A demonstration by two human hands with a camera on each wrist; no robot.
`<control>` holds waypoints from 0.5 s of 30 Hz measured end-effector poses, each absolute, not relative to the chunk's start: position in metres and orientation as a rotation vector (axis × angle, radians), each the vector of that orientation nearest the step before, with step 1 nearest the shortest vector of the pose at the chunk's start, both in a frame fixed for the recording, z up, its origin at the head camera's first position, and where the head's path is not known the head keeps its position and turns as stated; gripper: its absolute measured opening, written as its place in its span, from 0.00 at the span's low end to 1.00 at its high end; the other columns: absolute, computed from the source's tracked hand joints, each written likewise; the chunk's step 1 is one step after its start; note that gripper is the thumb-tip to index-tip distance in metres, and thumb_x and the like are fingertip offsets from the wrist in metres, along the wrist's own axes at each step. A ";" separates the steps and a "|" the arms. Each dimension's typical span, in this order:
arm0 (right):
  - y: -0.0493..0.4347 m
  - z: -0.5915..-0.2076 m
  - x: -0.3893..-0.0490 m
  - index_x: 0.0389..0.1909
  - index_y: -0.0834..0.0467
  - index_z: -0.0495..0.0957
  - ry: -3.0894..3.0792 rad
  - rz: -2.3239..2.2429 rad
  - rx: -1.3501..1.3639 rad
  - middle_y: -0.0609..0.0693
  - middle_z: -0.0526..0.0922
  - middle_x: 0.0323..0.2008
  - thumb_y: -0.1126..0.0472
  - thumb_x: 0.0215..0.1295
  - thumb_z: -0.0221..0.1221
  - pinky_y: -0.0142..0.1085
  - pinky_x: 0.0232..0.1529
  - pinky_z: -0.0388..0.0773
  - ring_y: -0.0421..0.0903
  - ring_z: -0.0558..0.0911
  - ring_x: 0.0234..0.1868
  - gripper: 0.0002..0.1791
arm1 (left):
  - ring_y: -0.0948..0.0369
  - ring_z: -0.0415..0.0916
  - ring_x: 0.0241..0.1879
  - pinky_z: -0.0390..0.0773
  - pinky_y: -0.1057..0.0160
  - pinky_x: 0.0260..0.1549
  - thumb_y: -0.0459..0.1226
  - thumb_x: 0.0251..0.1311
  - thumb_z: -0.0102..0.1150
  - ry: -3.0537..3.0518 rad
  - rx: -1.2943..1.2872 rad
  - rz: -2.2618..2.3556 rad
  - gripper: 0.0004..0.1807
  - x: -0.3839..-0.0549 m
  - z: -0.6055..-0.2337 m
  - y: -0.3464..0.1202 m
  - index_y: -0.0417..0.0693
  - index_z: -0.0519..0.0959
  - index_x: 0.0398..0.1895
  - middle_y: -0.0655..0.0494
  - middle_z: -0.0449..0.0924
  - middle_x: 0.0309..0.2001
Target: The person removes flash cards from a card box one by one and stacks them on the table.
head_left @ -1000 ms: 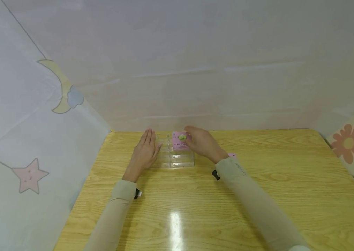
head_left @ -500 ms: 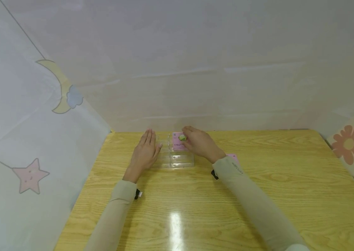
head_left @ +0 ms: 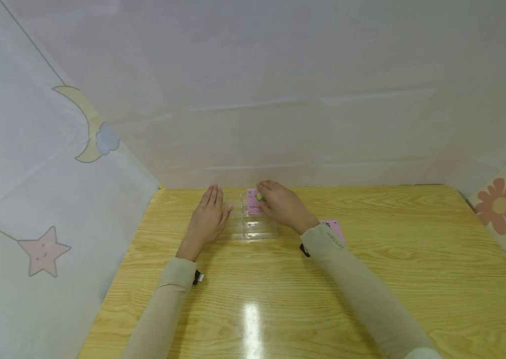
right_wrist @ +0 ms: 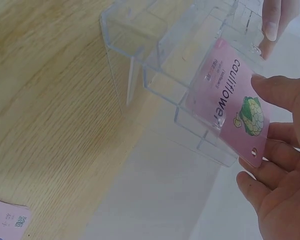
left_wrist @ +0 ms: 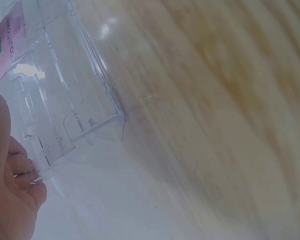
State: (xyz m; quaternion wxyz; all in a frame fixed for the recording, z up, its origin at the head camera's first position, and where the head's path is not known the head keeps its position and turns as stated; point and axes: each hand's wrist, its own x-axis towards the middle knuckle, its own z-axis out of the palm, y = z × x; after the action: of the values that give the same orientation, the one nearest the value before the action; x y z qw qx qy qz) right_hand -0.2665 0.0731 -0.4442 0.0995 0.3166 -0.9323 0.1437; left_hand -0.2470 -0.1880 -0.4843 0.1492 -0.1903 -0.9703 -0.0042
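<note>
A clear plastic tiered card holder (head_left: pixel 259 229) stands near the table's back edge. My left hand (head_left: pixel 208 219) grips its left side, thumb toward the front and fingertips bent at the edge in the left wrist view (left_wrist: pixel 20 185). A pink flash card (right_wrist: pixel 232 102), printed "cauliflower" with a picture of one, leans in a rear slot on the holder's right half. My right hand (head_left: pixel 283 205) pinches this card by its right side, thumb on the printed face and fingers behind. The hand covers the card's right part in the head view.
To the right of the holder, partly under the right sleeve, lies another pink card (head_left: pixel 334 230) on the wooden table (head_left: pixel 253 279); its corner shows in the right wrist view (right_wrist: pixel 7 220). A pale printed backdrop (head_left: pixel 253 124) rises behind the table.
My right hand has shifted slightly left across the cauliflower card, covering more of its print. More of the card on the table shows beside the sleeve. My left hand stays put.
</note>
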 end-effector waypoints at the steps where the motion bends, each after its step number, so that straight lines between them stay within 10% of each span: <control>1: 0.073 -0.444 -0.266 0.73 0.66 0.72 -2.758 0.420 0.936 0.61 0.74 0.74 0.53 0.76 0.63 0.52 0.79 0.70 0.59 0.72 0.77 0.32 | 0.40 0.56 0.82 0.58 0.48 0.83 0.53 0.85 0.35 -2.786 -0.545 -0.006 0.39 -0.247 -0.484 -0.188 0.26 0.55 0.80 0.30 0.58 0.80; 15: 0.069 -0.444 -0.265 0.74 0.64 0.71 -2.769 0.409 0.934 0.60 0.74 0.74 0.58 0.75 0.63 0.51 0.77 0.73 0.58 0.72 0.77 0.31 | 0.40 0.56 0.82 0.59 0.48 0.83 0.53 0.84 0.36 -2.778 -0.542 -0.032 0.39 -0.249 -0.487 -0.189 0.26 0.55 0.80 0.30 0.57 0.80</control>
State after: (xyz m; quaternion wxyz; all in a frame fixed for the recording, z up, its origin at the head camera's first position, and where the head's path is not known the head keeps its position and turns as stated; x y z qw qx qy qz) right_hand -0.2653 0.0687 -0.4441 0.0953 0.3150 -0.9341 0.1381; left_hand -0.2493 -0.1889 -0.4871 0.1550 -0.1892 -0.9696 -0.0110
